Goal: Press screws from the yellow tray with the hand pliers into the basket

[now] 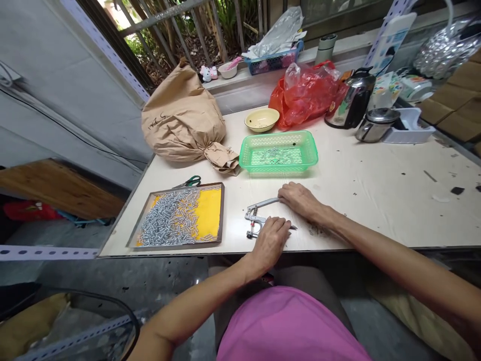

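Observation:
A grey metal pair of snap-fastener pliers (257, 219) with a spring lies at the table's front edge, its jaws facing left. My left hand (271, 239) is closed over its lower body, and a dark pointed end shows beyond the fingers. Around the end of the upper lever wraps my right hand (300, 201). Whether a small part sits in the jaws cannot be made out. Left of the pliers is a shallow tray (222, 215) with a yellow lining, holding many small silvery metal pieces. Behind my hands, a green plastic basket (278, 167) contains more small metal pieces.
Green-handled scissors (193, 181) lie behind the tray. A brown paper sack (180, 115), a cream bowl (262, 120) and a red plastic bag (304, 98) stand at the back. Farther right are a metal kettle (351, 100) and a lidded metal pot (377, 125). Small scraps dot the right side.

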A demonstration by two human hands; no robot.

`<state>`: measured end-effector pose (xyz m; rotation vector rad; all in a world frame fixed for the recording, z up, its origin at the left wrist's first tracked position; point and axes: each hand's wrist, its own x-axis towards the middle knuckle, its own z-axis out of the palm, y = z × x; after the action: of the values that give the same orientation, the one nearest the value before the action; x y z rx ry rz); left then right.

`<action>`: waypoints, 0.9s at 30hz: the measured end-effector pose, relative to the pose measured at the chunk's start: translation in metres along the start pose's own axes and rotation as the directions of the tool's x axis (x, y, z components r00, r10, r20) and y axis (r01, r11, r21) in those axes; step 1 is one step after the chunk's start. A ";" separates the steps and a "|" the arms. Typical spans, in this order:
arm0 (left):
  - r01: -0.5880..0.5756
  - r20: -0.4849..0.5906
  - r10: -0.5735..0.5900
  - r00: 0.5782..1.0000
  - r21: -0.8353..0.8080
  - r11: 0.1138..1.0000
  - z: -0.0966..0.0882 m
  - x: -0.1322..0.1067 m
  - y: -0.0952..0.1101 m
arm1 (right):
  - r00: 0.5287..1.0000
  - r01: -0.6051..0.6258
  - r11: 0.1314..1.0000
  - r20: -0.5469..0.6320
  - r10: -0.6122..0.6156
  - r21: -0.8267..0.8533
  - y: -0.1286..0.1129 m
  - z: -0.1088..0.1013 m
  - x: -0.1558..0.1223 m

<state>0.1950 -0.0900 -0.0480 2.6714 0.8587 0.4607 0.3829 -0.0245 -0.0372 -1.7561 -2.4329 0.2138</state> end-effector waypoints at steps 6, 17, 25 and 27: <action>-0.005 -0.020 0.003 1.000 -0.103 0.995 -0.001 -0.006 0.000 | 0.998 0.067 0.996 -0.007 -0.067 -0.066 -0.014 -0.011 0.013; 0.051 0.095 -0.039 0.995 -0.123 0.991 0.019 -0.023 -0.007 | 0.726 0.685 0.727 0.123 -0.676 -0.045 -0.106 -0.002 0.027; -0.017 -0.087 0.004 0.996 -0.146 0.989 -0.017 -0.024 -0.013 | 0.800 0.484 0.866 -0.464 -0.380 0.125 -0.084 -0.029 0.049; 0.066 -0.232 -0.088 0.969 -0.101 0.993 -0.040 -0.026 -0.032 | 0.789 0.378 0.917 -0.561 -0.249 0.125 -0.059 -0.049 0.059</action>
<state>0.1432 -0.0735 -0.0291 2.5225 0.9777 0.7914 0.3190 0.0153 0.0235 -1.0896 -2.1284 -0.0336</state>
